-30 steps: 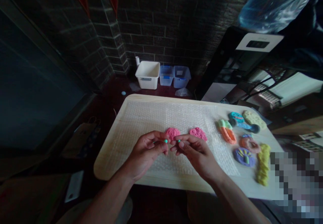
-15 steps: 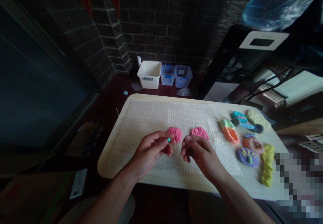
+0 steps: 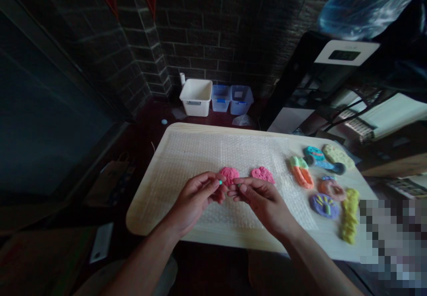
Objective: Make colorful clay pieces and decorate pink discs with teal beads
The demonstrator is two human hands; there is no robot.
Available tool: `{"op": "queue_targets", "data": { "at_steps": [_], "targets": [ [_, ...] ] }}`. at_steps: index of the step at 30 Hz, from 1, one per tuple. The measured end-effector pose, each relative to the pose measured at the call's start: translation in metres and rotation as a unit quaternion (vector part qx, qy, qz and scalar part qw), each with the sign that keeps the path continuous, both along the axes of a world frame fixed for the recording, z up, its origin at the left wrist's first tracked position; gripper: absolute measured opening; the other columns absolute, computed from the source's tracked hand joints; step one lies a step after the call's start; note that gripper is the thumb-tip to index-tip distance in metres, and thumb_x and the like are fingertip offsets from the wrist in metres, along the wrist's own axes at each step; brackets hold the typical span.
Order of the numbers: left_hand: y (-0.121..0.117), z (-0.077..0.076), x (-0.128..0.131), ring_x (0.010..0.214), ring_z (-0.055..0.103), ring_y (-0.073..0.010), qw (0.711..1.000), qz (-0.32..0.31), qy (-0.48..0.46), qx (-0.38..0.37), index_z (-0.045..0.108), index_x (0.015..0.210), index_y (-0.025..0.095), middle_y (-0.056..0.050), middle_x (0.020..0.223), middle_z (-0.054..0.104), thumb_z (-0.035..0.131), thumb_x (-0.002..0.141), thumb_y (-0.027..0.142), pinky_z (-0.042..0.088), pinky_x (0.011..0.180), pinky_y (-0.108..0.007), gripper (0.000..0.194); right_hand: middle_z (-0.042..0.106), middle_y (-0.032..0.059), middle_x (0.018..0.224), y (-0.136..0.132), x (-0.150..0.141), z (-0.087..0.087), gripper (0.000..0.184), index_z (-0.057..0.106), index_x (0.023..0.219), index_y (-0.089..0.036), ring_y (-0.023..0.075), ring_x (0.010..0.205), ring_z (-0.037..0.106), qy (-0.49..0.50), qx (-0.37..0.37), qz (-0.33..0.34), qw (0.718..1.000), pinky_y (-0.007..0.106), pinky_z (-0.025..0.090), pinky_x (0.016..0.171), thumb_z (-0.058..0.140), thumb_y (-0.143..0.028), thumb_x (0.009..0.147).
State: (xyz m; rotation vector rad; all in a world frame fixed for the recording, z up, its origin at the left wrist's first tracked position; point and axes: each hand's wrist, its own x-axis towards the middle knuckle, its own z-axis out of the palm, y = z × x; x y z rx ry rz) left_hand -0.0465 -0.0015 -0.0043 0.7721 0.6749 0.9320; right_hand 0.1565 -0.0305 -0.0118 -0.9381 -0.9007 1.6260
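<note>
Between the thumb and forefinger of my left hand (image 3: 200, 193) is a small green ball of modelling clay (image 3: 220, 182). My right hand (image 3: 262, 198) is closed in a pinch close beside it, with a tiny dark green bit of clay (image 3: 239, 185) showing at its fingertips. Just beyond my left fingers lies a lumpy pink clay piece (image 3: 229, 175). A second pink clay piece (image 3: 263, 174) sits behind my right hand, which partly covers it. Both pink pieces rest on bubble wrap (image 3: 196, 153) spread over the table.
On the right of the wooden table (image 3: 147, 218) are several coloured clay shapes: an orange and green one (image 3: 302, 173), a purple disc (image 3: 323, 205), a yellow twisted strip (image 3: 350, 216) and a blue dumbbell (image 3: 325, 164). A white bin (image 3: 196, 98) and blue boxes (image 3: 242, 102) stand against the wall.
My right hand has moved left, bringing its fingertips close to the left hand. The left hand still pinches the green ball, with the view shifted slightly.
</note>
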Motion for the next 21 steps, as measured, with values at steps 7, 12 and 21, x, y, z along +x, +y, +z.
{"op": "queue_targets", "data": {
  "at_steps": [7,12,21],
  "targets": [
    [0.0005,-0.0008,-0.0007,0.074,0.064,-0.0144,1.0,0.004,0.011,-0.008,0.075,0.101,0.014,-0.006,0.085,0.072,0.076,0.092,0.031,0.048,0.072,-0.029,0.02,0.077,0.0028,0.075,-0.0001,-0.0013,0.0085,0.02,0.071,0.087,-0.02,0.014,0.066,0.071,0.011,-0.011,0.01,1.0,0.025,0.056,0.062,0.084,-0.034,0.088],
    [0.0005,-0.0014,-0.0018,0.074,0.064,-0.0139,1.0,0.003,0.01,-0.008,0.075,0.102,0.013,-0.006,0.084,0.072,0.077,0.091,0.031,0.047,0.071,-0.028,0.022,0.068,-0.0033,0.069,-0.0006,-0.0009,0.0071,0.023,0.069,0.08,-0.02,0.0091,0.059,0.059,-0.019,0.018,-0.019,0.999,0.021,0.047,0.057,0.092,-0.025,0.079],
    [0.0003,-0.0009,-0.0013,0.074,0.065,-0.0151,1.0,0.01,0.014,-0.017,0.074,0.102,0.013,-0.007,0.086,0.073,0.079,0.089,0.032,0.048,0.072,-0.029,0.023,0.073,0.0041,0.082,-0.0017,-0.0024,0.0109,0.019,0.08,0.096,-0.02,0.0118,0.064,0.06,0.019,-0.028,0.019,0.999,0.025,0.044,0.057,0.077,-0.039,0.094]
  ]
}}
